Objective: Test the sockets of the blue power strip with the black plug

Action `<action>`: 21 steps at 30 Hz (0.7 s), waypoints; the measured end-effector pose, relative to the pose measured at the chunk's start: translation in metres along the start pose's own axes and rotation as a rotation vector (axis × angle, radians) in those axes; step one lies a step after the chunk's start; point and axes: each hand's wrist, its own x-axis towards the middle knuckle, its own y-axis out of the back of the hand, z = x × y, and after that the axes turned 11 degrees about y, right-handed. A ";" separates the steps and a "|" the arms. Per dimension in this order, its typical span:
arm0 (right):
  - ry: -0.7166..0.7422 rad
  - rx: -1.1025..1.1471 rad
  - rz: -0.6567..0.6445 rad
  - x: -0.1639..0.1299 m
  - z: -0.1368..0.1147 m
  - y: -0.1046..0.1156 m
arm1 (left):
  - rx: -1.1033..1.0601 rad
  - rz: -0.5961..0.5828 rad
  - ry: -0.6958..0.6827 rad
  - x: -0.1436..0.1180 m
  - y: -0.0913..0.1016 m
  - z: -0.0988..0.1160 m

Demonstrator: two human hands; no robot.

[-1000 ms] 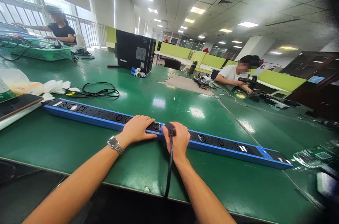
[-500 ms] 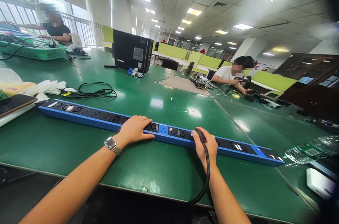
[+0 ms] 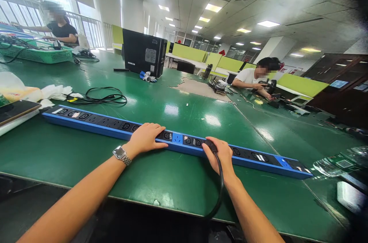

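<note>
Plug (image 3: 211, 145) looks about seated in a socket right of the power strip's (image 3: 94, 122) middle — right hand (image 3: 220, 155) gripping it. Left hand (image 3: 146, 138) lies flat on the strip, near the worktop's (image 3: 71, 158) front edge — other sockets empty.

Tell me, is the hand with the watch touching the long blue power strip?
Touching. The head view shows the left hand lying flat on the power strip, fingers covering its sockets.

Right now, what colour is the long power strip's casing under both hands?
Blue, with a black socket face; the power strip shows best in the head view.
</note>
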 end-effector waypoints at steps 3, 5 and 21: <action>0.020 -0.055 -0.003 -0.002 -0.004 -0.005 | 0.005 -0.002 0.010 0.000 0.001 0.000; 0.015 -0.095 0.036 -0.004 -0.007 -0.009 | 0.006 -0.002 0.011 0.000 0.001 0.001; -0.042 0.009 0.178 -0.008 0.002 -0.010 | -0.012 0.002 -0.007 -0.001 0.001 0.000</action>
